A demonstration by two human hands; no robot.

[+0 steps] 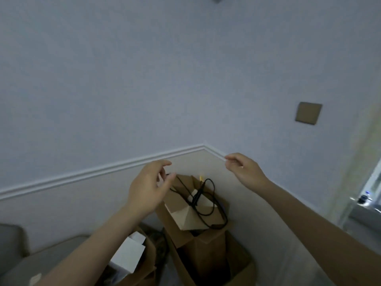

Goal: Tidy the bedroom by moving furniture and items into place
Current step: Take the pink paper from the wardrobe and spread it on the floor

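Observation:
In the room's corner, an open cardboard box (208,254) stands on the floor with a smaller open box (183,217) resting in its top. A black cable (197,196) lies looped over the smaller box. One end of it runs up to my left hand (149,187), whose thumb and fingertips pinch it just above the box. My right hand (244,172) hovers to the right at the same height near the wall. Its fingers are loosely curled and apart, with nothing visible in them.
Another cardboard box (148,263) holding a white box (129,254) sits at lower left. A grey upholstered seat (14,244) is at the far left. A brown wall plate (308,113) is on the right wall, and a bright window ledge (369,199) is at the far right.

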